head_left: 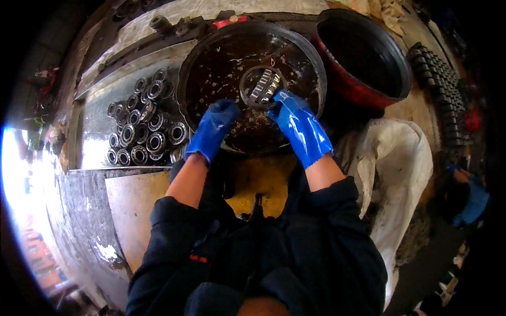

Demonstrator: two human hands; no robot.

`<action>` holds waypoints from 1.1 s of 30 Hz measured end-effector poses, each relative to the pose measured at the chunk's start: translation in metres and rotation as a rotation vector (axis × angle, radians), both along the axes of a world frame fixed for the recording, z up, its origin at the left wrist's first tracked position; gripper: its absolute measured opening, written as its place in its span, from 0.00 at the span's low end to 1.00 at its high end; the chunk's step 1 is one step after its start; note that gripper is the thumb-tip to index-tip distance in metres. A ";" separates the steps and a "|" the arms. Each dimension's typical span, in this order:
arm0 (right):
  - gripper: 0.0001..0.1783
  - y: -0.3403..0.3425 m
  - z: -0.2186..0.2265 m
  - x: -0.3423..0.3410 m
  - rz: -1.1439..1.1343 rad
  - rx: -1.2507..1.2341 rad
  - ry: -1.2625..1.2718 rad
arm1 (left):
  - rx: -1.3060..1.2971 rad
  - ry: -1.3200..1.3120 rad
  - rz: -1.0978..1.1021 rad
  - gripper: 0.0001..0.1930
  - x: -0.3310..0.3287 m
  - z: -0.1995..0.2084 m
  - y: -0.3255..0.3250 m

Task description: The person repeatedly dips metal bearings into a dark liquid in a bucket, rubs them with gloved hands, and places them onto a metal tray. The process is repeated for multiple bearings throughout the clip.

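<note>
A roller bearing, with shiny rollers in a cage and a dark ring around them, is tilted over the dark liquid in a large round basin. My right hand, in a blue glove, grips its near right edge between thumb and fingers. My left hand, also gloved in blue, is over the basin's near left part, apart from the bearing. Its fingertips are dark and blurred, so whether they are closed does not show.
Left of the basin, a metal tray bears a pile of several bearings. A red drum with a dark inside stands at the right. Pale cloth lies near it. Rows of dark metal parts stand far right.
</note>
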State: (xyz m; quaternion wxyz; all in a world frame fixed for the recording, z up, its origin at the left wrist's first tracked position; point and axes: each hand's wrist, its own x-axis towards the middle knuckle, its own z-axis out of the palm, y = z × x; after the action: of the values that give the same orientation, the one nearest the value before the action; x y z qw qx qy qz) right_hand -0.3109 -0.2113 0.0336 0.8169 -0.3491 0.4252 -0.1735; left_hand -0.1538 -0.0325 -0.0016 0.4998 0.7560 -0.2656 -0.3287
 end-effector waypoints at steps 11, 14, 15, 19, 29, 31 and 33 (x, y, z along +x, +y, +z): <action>0.18 0.012 0.005 0.013 0.234 -0.232 0.044 | -0.245 1.062 0.282 0.27 0.042 -0.025 -0.057; 0.19 0.020 0.004 0.023 0.349 -0.312 0.111 | -0.266 1.201 0.370 0.29 0.038 0.014 -0.044; 0.19 0.015 -0.003 0.020 0.350 -0.314 0.127 | -0.267 1.218 0.369 0.29 0.035 0.020 -0.047; 0.21 0.006 -0.015 0.025 0.323 -0.192 -0.069 | -0.114 1.235 0.374 0.28 0.033 0.048 -0.053; 0.25 0.012 0.024 0.037 0.170 0.015 0.027 | -0.367 1.209 0.437 0.26 0.041 0.021 -0.056; 0.25 0.009 0.019 0.035 0.106 0.018 0.054 | -0.336 1.238 0.442 0.26 0.039 0.024 -0.062; 0.25 0.012 0.012 0.034 0.093 -0.059 0.041 | -0.322 1.065 0.559 0.21 0.040 0.012 -0.063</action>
State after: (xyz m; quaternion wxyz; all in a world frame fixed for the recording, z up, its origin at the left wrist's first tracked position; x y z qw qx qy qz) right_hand -0.2765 -0.1989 0.0460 0.8045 -0.3959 0.4198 -0.1408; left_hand -0.1139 -0.0957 0.0100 0.7386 0.4442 0.1818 -0.4734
